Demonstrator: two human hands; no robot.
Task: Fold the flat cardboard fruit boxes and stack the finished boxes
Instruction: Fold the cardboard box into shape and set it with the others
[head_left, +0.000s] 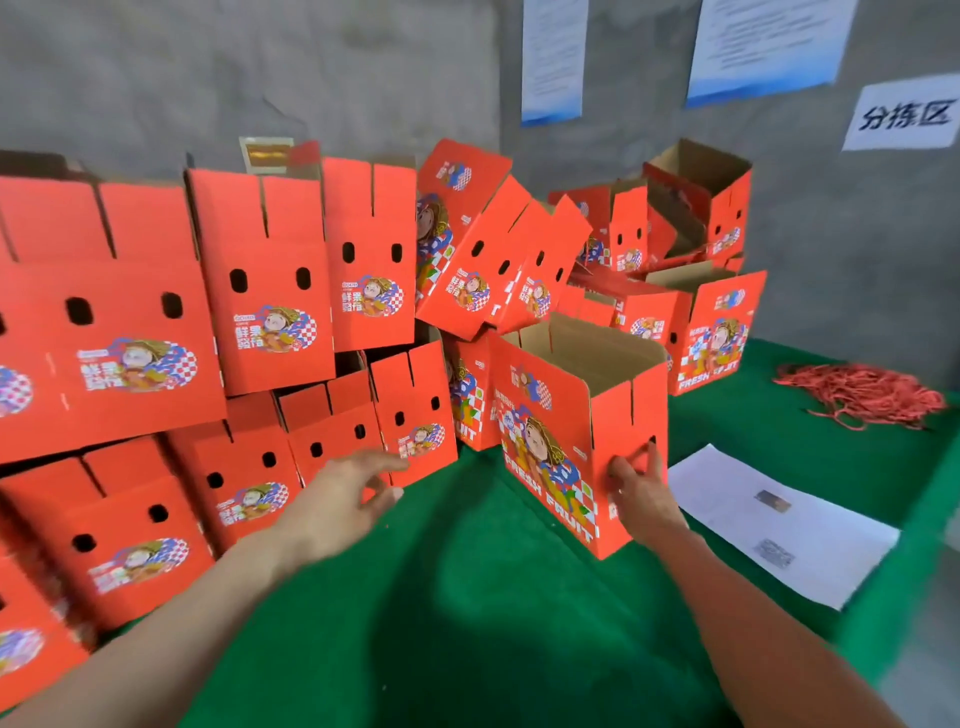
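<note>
The task looks well advanced: a big pile of red folded boxes (270, 291) stands in rows and layers at the left and back of the green cloth table (467, 597), some of them leaning crooked; one more red printed cardboard box (550, 415) stands upright on the cloth in front of the pile, shaped, with its top flaps open. The right hand (641, 493) grips its near corner, thumb on the picture face and fingers curled on the narrow side by the hole; the left hand (348, 493) hovers apart from it, fingers loosely spread, holding nothing. I judge this box is not yet stacked (I can see no flat boxes waiting, so how many remain is unknown). A white paper sheet (779, 525) and a heap of red strings (862, 395) lie at the right.
</note>
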